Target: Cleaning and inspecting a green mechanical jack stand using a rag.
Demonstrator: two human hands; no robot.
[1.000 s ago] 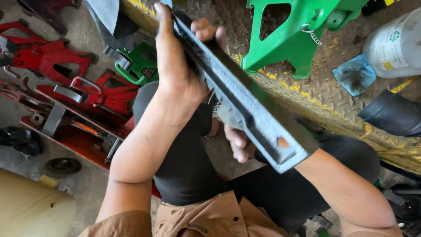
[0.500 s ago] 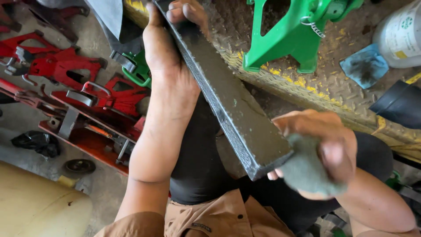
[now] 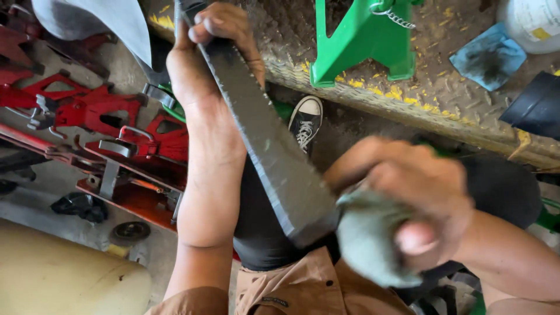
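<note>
Metal bar [image 3: 265,140] runs from top centre down to mid-frame, across the person's lap. Left hand [image 3: 201,70] has fingers [image 3: 219,20] wrapped around its upper end; right hand [image 3: 417,204], blurred, presses a grey-green rag [image 3: 367,242] against the lower end. Wiping well likely needs that steady upper grip. White bucket [image 3: 534,20], upper right: contents unseen.

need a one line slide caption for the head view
Left hand holds a long dark metal bar at its far end while the right hand presses a grey-green rag to its near end, above red floor jacks.
</note>
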